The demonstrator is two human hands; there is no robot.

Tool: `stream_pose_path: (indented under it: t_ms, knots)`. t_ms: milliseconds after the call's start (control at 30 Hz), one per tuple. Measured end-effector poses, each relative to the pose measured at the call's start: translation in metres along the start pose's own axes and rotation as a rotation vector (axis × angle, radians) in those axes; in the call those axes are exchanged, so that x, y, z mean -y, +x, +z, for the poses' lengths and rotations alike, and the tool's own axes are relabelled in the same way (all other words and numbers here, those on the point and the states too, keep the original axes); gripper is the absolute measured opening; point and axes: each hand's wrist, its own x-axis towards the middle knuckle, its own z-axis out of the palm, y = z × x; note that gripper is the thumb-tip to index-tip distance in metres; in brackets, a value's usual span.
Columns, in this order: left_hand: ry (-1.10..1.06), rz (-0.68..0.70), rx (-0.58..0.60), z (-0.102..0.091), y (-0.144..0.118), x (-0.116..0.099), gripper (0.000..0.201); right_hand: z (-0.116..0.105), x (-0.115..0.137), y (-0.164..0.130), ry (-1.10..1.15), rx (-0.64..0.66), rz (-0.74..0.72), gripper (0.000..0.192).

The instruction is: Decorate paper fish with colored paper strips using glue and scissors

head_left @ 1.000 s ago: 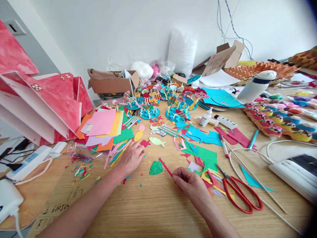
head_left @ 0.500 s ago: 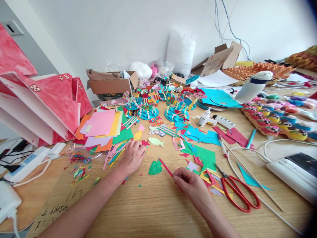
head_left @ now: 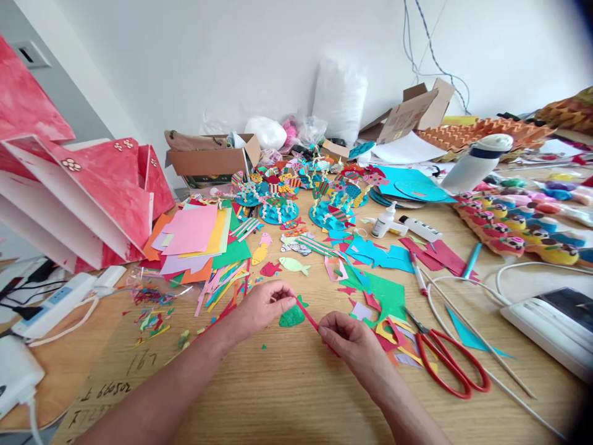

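**Pinching a thin red strip over a cluttered craft table**

Stretched between two hands, a narrow red paper strip [head_left: 306, 314] is held just above the wooden table [head_left: 287, 395]. The lower end is pinched in the closed fingertips of the right hand [head_left: 347, 340]; the upper end is nipped by thumb and forefinger of the left hand [head_left: 262, 306]. A green paper fish [head_left: 291, 316] lies flat directly beneath the strip.

The strip is judged very light, limp and easily creased or torn. It is best taken at its two ends, as it is now, with gentle tension only; a grip at the middle would likely kink it.

Bare tabletop is found close to the body, and that is where free room for moving lies. To the right, red-handled scissors [head_left: 447, 361] lie open beside a heap of coloured offcuts, with thin wooden sticks [head_left: 477, 337] and a white cable nearby. To the left, loose paper strips [head_left: 222, 281] and a stack of coloured sheets [head_left: 194, 238] crowd in. Farther back, a pale green fish [head_left: 294, 264], blue decorated discs [head_left: 278, 210], a glue bottle [head_left: 384, 220] and a cardboard box [head_left: 210, 157] are seen, then the white wall.
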Motion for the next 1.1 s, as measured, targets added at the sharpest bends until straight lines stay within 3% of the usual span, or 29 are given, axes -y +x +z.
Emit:
stream_pose_path:
  t_ms: [333,467,600,733,967,1100]
  knots:
    - [0.005,-0.077,-0.097,0.003,0.009,0.002,0.013,0.007,0.001,-0.002,0.11,-0.015,-0.011,0.023]
    - [0.037,-0.022,-0.075,-0.001,0.006,0.001,0.019,0.006,-0.002,-0.001,0.132,-0.044,-0.016,0.022]
    - [0.352,0.157,-0.14,-0.009,-0.006,0.021,0.02,-0.005,-0.003,-0.005,0.122,-0.089,-0.012,0.026]
    - [0.66,0.385,-0.051,-0.008,-0.021,0.048,0.033,-0.015,-0.003,-0.011,0.132,-0.135,0.02,0.034]
    - [0.886,0.426,-0.033,-0.006,-0.025,0.057,0.03,-0.016,-0.004,-0.013,0.133,-0.128,0.021,0.036]
    - [0.949,0.41,-0.114,-0.016,-0.022,0.058,0.021,-0.016,-0.005,-0.012,0.127,-0.13,0.01,0.034]
